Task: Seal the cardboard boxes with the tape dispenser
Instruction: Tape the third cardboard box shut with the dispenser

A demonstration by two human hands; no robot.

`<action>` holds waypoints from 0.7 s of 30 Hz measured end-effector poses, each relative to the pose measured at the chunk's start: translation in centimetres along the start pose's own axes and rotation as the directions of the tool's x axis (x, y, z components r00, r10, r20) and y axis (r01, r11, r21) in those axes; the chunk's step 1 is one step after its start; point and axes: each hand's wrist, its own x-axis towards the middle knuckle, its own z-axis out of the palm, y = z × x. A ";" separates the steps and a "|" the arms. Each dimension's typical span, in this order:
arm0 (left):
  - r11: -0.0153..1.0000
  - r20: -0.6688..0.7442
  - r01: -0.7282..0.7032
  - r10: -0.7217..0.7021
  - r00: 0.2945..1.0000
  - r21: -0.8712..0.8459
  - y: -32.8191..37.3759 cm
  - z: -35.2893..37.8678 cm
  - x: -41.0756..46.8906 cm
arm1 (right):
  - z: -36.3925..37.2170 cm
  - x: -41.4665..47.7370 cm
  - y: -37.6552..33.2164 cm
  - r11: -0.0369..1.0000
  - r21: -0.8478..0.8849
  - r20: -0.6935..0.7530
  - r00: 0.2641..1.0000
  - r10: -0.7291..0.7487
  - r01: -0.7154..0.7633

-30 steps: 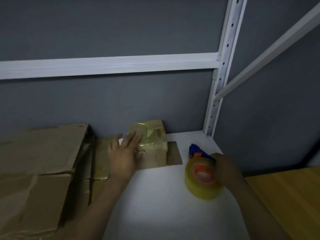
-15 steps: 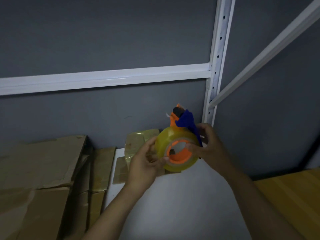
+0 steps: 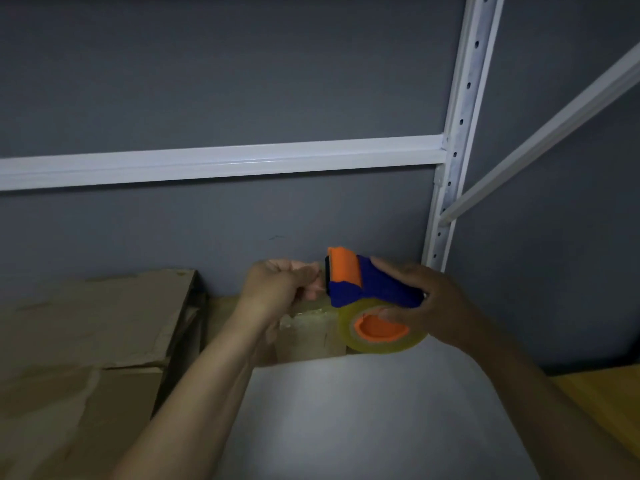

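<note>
My right hand (image 3: 429,303) grips a blue and orange tape dispenser (image 3: 367,289) with a roll of clear yellowish tape (image 3: 381,336) on it, held in the air above the white shelf (image 3: 363,417). My left hand (image 3: 280,285) pinches the free end of the tape at the dispenser's orange front. Behind and below both hands sits a small cardboard box (image 3: 308,332) wrapped in shiny tape, against the grey back wall; my hands hide most of it.
Large crumpled cardboard boxes (image 3: 86,341) are stacked at the left. A white shelf upright (image 3: 457,133) and a horizontal rail (image 3: 221,161) stand behind. A wooden surface (image 3: 602,403) lies at the lower right.
My right hand lifted the dispenser off the shelf and turned it. My left hand left the small box, came to the roll, and now pinches the tape end.
</note>
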 end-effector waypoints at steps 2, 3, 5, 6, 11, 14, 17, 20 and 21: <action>0.998 -0.028 0.014 -0.012 1.000 0.055 -0.5 -0.9 0.3 | -0.8 0.3 0.3 0.990 -0.135 0.041 0.999 -0.020 0.025; 0.998 -0.050 0.025 -0.022 0.998 0.063 -0.7 -1.4 0.4 | -1.2 0.5 0.4 0.984 -0.175 0.066 0.998 -0.013 0.024; 0.998 -0.096 0.064 -0.061 0.994 0.028 -1.6 -2.3 0.9 | -1.8 0.7 0.7 0.974 -0.226 0.089 0.996 0.010 0.010; 0.997 -0.119 0.078 -0.074 0.990 0.024 -2.2 -2.9 1.2 | -2.0 0.9 1.0 0.964 -0.267 0.092 0.996 0.016 0.009; 0.985 -0.220 0.145 -0.122 0.968 0.092 -5.5 -6.0 1.9 | -2.1 2.0 1.8 0.868 -0.496 0.191 0.977 0.097 0.011; 0.972 -0.268 0.175 -0.128 0.955 0.159 -6.9 -6.5 2.2 | -1.9 2.7 1.7 0.801 -0.597 0.239 0.963 0.124 0.045; 0.960 -0.320 0.222 -0.159 0.934 0.169 -8.0 -6.6 2.8 | -1.2 3.9 0.8 0.734 -0.670 0.294 0.948 0.124 0.112; 0.956 -0.332 0.266 -0.212 0.919 0.127 -9.0 -6.8 3.1 | -0.5 4.8 0.5 0.645 -0.737 0.331 0.940 0.085 0.202; 0.952 -0.325 0.286 -0.239 0.915 0.105 -9.3 -7.0 3.2 | -0.3 4.9 0.6 0.633 -0.744 0.342 0.936 0.084 0.215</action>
